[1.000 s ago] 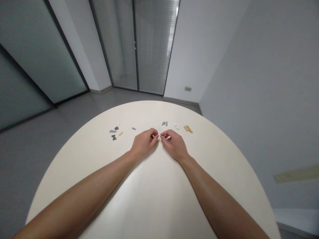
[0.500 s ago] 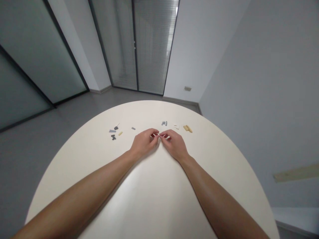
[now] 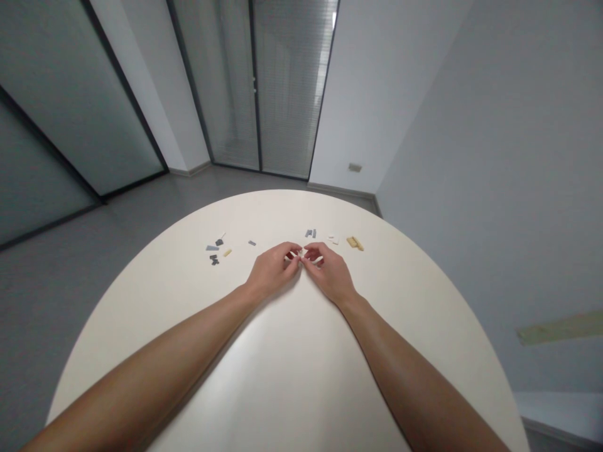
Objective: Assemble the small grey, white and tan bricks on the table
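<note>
Left hand and right hand met near the middle of the bench, fingertips almost touching. Both hands were closed in a pinch on a small white plastic piece. Fingers hid most of it; could not tell whether it was one piece or several joined. Bare forearms came in from the near side, angled toward each other.

Bench was round, cream-coloured and smooth. Small plastic pieces lay on it in loose groups, on the far side of the hands and apart from them. Far left: a flat grey piece, a dark grey piece, a dark notched piece and a tan strip. Just right of these sat a lone grey bit. Far right: grey bars, white bits and a tan pair lying together, the last nearest the bench edge.

Beyond the bench: grey floor, a glass door with blinds ahead, frosted glass panels to the left, and a white wall to the right.
</note>
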### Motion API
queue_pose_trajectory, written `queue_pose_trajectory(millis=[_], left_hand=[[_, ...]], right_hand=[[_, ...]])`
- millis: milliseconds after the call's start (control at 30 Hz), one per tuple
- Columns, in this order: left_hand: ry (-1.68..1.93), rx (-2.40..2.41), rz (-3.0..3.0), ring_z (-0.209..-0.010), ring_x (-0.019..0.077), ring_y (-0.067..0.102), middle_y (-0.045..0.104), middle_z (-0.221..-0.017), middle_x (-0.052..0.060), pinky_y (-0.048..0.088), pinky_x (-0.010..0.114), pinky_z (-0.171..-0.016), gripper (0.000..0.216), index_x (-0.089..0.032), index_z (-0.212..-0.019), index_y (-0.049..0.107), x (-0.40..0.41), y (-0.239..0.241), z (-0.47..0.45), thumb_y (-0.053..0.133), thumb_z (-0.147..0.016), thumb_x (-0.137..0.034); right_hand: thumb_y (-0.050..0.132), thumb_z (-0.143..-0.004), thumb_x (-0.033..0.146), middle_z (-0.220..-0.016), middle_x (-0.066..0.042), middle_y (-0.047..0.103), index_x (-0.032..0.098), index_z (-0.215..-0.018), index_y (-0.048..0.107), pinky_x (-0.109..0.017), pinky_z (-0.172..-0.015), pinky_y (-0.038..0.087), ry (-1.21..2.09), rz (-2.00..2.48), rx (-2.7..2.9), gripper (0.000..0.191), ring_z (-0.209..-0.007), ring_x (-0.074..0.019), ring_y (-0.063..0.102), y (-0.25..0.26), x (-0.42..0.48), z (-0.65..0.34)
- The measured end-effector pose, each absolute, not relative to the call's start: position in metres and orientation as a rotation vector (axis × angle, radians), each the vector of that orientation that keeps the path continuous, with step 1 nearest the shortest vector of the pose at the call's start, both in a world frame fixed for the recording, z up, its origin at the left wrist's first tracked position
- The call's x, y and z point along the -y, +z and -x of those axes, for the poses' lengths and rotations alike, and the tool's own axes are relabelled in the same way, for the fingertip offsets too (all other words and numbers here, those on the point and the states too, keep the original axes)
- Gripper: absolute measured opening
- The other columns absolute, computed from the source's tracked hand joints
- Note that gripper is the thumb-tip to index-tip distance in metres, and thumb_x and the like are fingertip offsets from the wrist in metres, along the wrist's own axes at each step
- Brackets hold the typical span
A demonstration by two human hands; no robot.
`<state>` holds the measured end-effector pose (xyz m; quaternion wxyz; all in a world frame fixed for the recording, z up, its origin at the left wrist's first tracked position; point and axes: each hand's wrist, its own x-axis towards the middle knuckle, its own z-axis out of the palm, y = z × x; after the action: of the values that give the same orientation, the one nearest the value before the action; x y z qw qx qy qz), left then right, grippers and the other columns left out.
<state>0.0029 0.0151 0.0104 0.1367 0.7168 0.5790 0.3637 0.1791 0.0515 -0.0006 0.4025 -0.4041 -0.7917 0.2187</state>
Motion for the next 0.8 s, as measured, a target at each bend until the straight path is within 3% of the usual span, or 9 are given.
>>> queue_pose_trajectory(millis=[300,800], left_hand=[[1.039,-1.611,-2.067,-0.079,0.0153,0.068,0.074,-0.1,0.0,0.051,0.028,-0.075,0.025,-0.025,-0.112,0.066,-0.015,0.0105,-0.0019,0.055,-0.089,-0.024],[0.996,-1.624,-2.079,-0.079,0.0165,0.068,0.075,-0.094,0.0,0.05,0.029,-0.071,0.019,-0.026,-0.107,0.064,-0.0148,0.0105,-0.0003,0.054,-0.091,-0.024]], right_hand=[[0.065,-0.09,0.026,-0.093,-0.002,0.072,0.026,-0.111,0.064,-0.033,-0.077,0.054,0.545,1.044,2.018,0.022,-0.085,-0.0183,0.067,-0.0038,-0.0536,-0.1789],[0.062,-0.09,0.028,-0.092,-0.002,0.07,0.025,-0.099,0.064,-0.03,-0.075,0.051,0.514,1.043,2.05,0.009,-0.084,-0.0171,0.065,0.0009,-0.05,-0.18]])
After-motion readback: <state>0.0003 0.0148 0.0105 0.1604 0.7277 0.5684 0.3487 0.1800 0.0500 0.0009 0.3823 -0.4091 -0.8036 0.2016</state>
